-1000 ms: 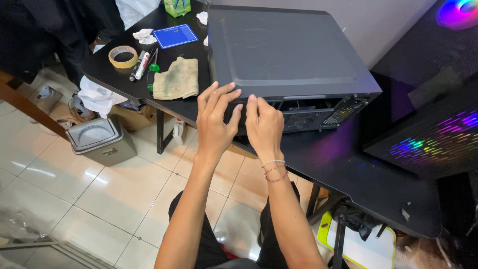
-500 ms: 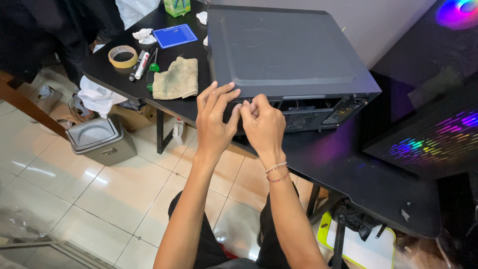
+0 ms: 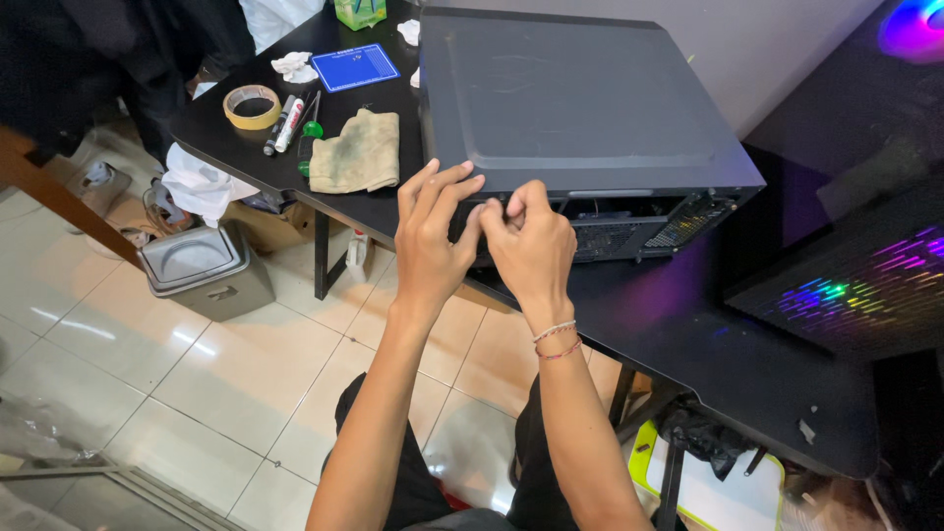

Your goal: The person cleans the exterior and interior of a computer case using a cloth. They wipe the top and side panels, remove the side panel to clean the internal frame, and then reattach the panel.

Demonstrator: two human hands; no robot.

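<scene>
A: Since the earlier frame the right hand (image 3: 531, 246) has curled tighter, pinching something hidden at the computer case's (image 3: 580, 108) near edge on the black desk (image 3: 728, 364)

B: Left hand (image 3: 433, 236) spread, bracing it; side-panel fastening seems underway, next needing steady twisting

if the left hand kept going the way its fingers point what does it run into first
The left hand points up and away, its fingers already on the near edge of the dark grey computer case. Going on, it would likely meet that case's side panel straight away.
</scene>
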